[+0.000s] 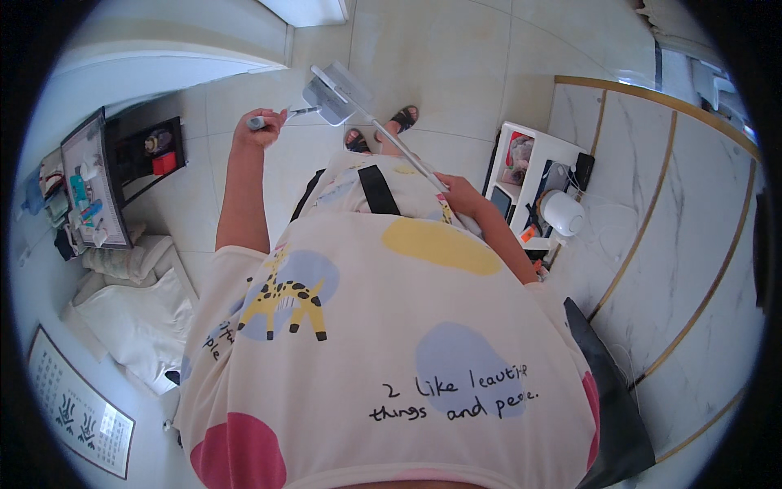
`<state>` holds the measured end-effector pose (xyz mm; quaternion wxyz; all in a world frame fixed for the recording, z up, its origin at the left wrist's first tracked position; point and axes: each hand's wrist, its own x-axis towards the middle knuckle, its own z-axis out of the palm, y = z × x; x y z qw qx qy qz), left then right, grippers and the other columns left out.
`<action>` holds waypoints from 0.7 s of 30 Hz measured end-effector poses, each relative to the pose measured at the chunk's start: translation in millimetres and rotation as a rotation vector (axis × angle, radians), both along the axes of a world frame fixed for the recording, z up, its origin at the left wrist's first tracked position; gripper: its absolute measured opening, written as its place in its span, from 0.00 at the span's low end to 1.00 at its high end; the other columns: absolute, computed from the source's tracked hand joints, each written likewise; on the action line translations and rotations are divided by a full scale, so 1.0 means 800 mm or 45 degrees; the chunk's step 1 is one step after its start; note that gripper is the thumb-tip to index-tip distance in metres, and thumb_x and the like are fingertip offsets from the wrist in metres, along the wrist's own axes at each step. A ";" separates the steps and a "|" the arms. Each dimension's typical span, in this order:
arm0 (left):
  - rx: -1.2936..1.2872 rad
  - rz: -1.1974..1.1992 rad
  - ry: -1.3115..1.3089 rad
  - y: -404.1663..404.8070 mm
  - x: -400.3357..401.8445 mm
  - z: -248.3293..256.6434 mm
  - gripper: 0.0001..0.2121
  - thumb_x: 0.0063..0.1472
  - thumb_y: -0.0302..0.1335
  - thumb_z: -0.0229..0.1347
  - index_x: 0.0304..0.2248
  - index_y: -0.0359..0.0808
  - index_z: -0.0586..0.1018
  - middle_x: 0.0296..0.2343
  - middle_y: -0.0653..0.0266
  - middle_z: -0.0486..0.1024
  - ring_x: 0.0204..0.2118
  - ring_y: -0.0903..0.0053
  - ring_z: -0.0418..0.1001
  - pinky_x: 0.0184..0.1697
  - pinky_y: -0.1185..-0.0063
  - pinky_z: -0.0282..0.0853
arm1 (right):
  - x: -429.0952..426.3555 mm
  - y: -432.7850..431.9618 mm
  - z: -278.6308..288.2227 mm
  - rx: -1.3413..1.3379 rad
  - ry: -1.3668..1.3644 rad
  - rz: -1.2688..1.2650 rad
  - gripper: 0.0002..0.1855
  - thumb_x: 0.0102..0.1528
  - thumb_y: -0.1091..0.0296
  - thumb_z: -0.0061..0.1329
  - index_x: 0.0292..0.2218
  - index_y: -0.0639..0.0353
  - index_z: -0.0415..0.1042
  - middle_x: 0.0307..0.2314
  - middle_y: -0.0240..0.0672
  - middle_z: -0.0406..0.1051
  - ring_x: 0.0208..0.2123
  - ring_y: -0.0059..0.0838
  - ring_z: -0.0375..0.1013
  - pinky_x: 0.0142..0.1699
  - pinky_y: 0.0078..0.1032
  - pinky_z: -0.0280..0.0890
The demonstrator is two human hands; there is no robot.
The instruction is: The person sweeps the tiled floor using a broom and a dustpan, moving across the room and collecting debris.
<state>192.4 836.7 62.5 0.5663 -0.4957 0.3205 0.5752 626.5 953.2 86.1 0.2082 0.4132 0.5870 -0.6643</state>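
Note:
My left hand (263,127) is closed on the grey grip of a handle seen nearly end-on. Its thin rod leads to a translucent grey pan-like head (335,109), held above the floor in front of me. Near my right hip, my right hand (457,192) grips a long pale pole (400,143). That pole slants away to a narrow white bar-shaped head (330,82), which overlaps the grey pan in view; whether they touch, I cannot tell. My feet in black sandals (404,119) stand just beyond my printed shirt.
Pale tiles (452,67) cover the floor. To the right are a white storage unit (517,194) with mixed items, a round white appliance (562,213) with cables, and gold-trimmed marble-look panels (623,183). At left, a dark-edged table (126,214) bears items beside white bedding (143,312). A white door-like panel (183,55) stands upper left.

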 end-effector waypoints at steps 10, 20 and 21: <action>0.142 0.130 -0.071 -0.078 0.034 0.005 0.12 0.48 0.20 0.37 0.32 0.20 0.53 0.30 0.43 0.59 0.10 0.82 0.56 0.11 0.88 0.59 | 0.024 0.034 0.023 0.044 -0.180 -0.404 0.32 0.42 0.73 0.40 0.49 0.59 0.46 0.12 0.27 0.58 0.09 0.14 0.56 0.13 0.15 0.54; -0.118 0.313 0.095 -0.183 0.064 0.032 0.16 0.48 0.26 0.39 0.33 0.19 0.57 0.12 0.61 0.63 0.08 0.77 0.60 0.11 0.84 0.63 | 0.006 0.057 -0.040 0.022 -0.043 -0.149 0.26 0.41 0.70 0.45 0.42 0.70 0.56 0.12 0.32 0.64 0.11 0.19 0.62 0.17 0.19 0.59; -0.103 0.215 0.260 -0.192 0.065 0.029 0.15 0.47 0.25 0.40 0.32 0.19 0.57 0.12 0.61 0.62 0.08 0.78 0.60 0.12 0.84 0.63 | -0.001 0.058 -0.040 -0.117 -0.043 -0.160 0.17 0.41 0.70 0.44 0.35 0.66 0.62 0.13 0.32 0.64 0.11 0.18 0.62 0.17 0.17 0.59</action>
